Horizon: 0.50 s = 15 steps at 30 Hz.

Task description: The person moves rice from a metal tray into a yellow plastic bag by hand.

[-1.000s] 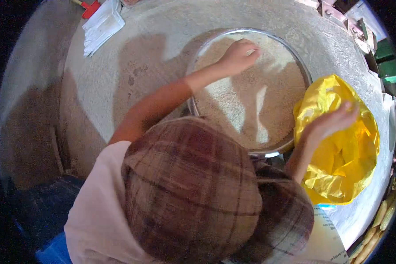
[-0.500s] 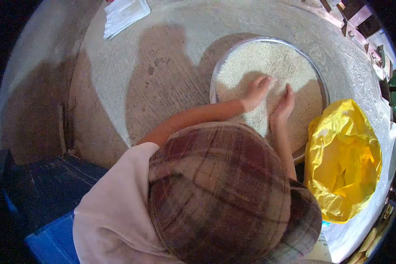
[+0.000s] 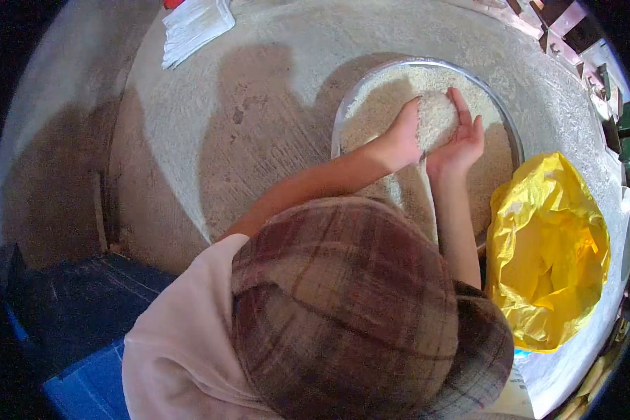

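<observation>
The cupped hands (image 3: 460, 148) hold pale grain (image 3: 437, 120) between their palms, over the round basin (image 3: 517, 136).

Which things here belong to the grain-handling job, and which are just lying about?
In the job:
left hand and right hand, cupping grain
round pan, holding more
yellow bag, probably: open beside it

Probably lying about:
white cloth or sack
red thing, top edge
unclear yellowish things, lower right
</observation>
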Tool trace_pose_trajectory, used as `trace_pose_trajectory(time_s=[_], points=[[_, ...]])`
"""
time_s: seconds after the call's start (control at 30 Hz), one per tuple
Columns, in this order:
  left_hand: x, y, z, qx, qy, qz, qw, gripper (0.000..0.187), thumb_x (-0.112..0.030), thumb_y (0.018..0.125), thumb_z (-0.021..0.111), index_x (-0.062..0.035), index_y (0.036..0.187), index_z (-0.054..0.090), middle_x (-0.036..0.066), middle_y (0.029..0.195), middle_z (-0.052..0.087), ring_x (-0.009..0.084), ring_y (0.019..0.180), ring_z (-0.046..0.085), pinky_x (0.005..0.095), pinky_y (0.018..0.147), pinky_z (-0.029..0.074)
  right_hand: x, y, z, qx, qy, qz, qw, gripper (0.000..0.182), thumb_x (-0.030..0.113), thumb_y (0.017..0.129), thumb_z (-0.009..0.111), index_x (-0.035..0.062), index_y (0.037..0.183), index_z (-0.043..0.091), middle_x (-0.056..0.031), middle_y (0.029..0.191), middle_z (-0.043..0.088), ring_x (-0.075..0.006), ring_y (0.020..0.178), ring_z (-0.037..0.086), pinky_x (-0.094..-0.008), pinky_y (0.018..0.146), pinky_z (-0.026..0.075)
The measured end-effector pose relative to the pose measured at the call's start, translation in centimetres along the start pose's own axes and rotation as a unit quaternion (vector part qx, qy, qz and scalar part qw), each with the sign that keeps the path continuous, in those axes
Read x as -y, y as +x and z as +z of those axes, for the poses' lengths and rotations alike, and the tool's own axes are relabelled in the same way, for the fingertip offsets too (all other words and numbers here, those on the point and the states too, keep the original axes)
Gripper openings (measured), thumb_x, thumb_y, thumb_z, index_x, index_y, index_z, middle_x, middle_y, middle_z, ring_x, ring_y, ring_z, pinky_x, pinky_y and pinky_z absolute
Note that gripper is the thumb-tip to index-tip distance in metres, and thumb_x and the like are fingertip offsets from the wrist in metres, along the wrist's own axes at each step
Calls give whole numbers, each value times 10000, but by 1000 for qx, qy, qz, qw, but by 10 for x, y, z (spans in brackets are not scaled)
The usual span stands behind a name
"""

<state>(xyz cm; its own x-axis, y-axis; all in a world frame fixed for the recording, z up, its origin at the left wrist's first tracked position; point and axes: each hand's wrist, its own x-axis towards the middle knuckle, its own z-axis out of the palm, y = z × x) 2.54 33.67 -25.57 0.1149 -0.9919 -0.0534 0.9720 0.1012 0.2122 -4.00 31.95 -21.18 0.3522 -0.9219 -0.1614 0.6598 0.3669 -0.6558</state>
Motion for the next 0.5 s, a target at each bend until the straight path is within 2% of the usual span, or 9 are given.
trace_pose_trajectory(time_s=[0.1, 0.17, 0.3, 0.33, 0.37, 0.4, 0.43, 0.47, 0.5], points=[[5, 10, 13, 22, -52, -42, 997, 268, -178, 797, 331, -22, 939, 496, 90, 918, 542, 196, 854, 514, 309, 801, 387, 17, 0, -1, 3, 45, -13, 999, 512, 365, 807, 213, -26, 1036, 450, -128, 1080, 437, -259, 1039, 368, -370, 899, 260], [13, 10, 22, -5, -54, -63, 997, 259, -182, 797, 342, -23, 923, 501, 87, 883, 554, 196, 819, 526, 309, 770, 407, 25, -3, -7, -15, 92, -11, 996, 535, 376, 804, 196, -35, 1048, 436, -124, 1091, 429, -256, 1055, 349, -372, 906, 248], [27, 16, 11, -59, -14, -98, 993, 240, -194, 788, 384, -31, 910, 512, 88, 874, 557, 191, 812, 529, 291, 735, 416, 30, -7, -23, -64, 92, -38, 993, 532, 375, 806, 207, -40, 1057, 426, -131, 1102, 420, -245, 1052, 353, -362, 906, 247], [30, 19, -3, -97, 166, -44, 980, 216, -194, 781, 413, -32, 860, 532, 81, 850, 560, 196, 787, 531, 296, 694, 417, 22, -1, -40, -105, -10, -92, 990, 502, 353, 808, 248, -44, 1062, 420, -139, 1107, 414, -243, 1056, 349, -358, 905, 246], [32, 19, -12, -128, 340, 14, 932, 198, -194, 773, 442, -33, 810, 552, 74, 827, 562, 201, 761, 532, 301, 654, 418, 17, 1, -57, -145, -113, -143, 973, 475, 331, 809, 289, -48, 1067, 414, -147, 1113, 408, -241, 1061, 344, -355, 904, 246], [28, 18, -24, -98, 520, 89, 844, 182, -183, 762, 466, -31, 794, 561, 82, 828, 563, 209, 766, 533, 302, 654, 413, 13, 2, -73, -151, -115, -149, 970, 475, 331, 809, 289, -48, 1067, 414, -147, 1113, 408, -241, 1061, 344, -355, 904, 246], [18, 16, -29, -60, 675, 163, 717, 166, -172, 751, 490, -29, 779, 570, 91, 829, 564, 218, 771, 533, 304, 653, 407, 10, 3, -87, -174, -217, -208, 938, 441, 289, 806, 329, -54, 1073, 404, -155, 1113, 406, -242, 1068, 336, -354, 909, 234], [11, 16, -27, -35, 728, 216, 649, 168, -177, 752, 486, -37, 783, 574, 100, 831, 562, 230, 779, 531, 303, 666, 405, 8, 4, -100, -195, -317, -262, 891, 414, 247, 803, 369, -60, 1079, 395, -164, 1113, 405, -243, 1076, 328, -354, 914, 223], [4, 16, -27, -12, 772, 267, 576, 170, -181, 753, 482, -45, 786, 578, 109, 833, 561, 241, 788, 528, 302, 680, 402, 7, 5, -112, -185, -360, -263, 876, 394, 188, 800, 384, -67, 1100, 364, -183, 1150, 362, -260, 1100, 295, -351, 937, 180]])
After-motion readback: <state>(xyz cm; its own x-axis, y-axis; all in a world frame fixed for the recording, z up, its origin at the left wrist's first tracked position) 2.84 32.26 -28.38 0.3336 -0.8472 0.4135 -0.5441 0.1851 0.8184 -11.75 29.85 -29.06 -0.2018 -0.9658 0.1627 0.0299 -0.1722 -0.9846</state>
